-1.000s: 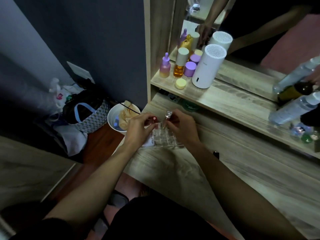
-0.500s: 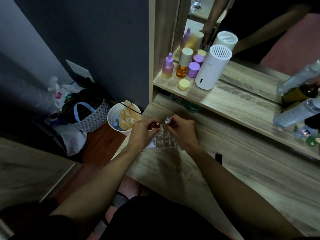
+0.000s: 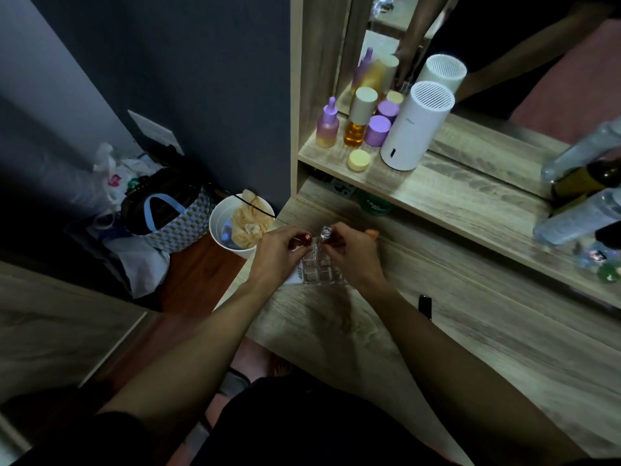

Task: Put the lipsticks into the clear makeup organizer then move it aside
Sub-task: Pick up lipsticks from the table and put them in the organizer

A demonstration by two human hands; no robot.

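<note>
Surface [image 3: 470,348]: organizer [image 3: 319,269] near left edge, between both hands. Left hand [image 3: 277,255] grips red lipstick [image 3: 306,237]; right hand [image 3: 353,257] grips silver-capped lipstick [image 3: 325,233], both over the cells. Black tube [image 3: 425,306] left out. Loading unfinished; moving aside pending.

A: Dim, bluish light throughout; the lower frame sinks to near black.

B: A soft shadow pools on the desk [image 3: 470,348] below the forearms.

A: Wide-angle bending curves the edges; bottles [image 3: 584,210] at right smear out of focus.
</note>
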